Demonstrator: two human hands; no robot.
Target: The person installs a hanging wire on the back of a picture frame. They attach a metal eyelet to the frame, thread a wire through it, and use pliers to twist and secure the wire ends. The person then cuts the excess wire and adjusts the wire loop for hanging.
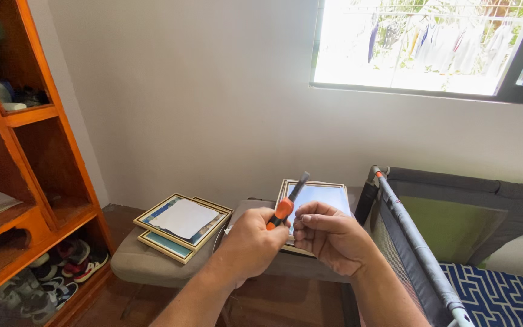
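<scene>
Left hand (250, 241) clenched around a screwdriver (287, 202), gripping its orange-and-black handle; dark shaft angles up and to the right, tip over the picture frame behind it; right hand (329, 233) curled into a loose fist just beside the left one, fingertips (301, 223) bent in close to the handle; cannot tell whether they pinch anything small; both hands held above the front edge of a grey padded bench (146, 263), not resting on it.

Picture frame (322, 197) with pale blue glass and thin gold rim lies flat at the right end of the bench, partly hidden by the hands; stack of two gold-rimmed frames (180, 229) sits at the left end, turned slightly, well apart from the first; white sheet of paper (184, 218) lies on the top one.

Wooden shelf unit (28, 151) stands left of the bench; shoes (71, 260) on its bottom level; grey mesh playpen (419, 242) touches the right end of the bench; blue patterned mat (503, 297) inside it; window (431, 45) in the white wall above.
</scene>
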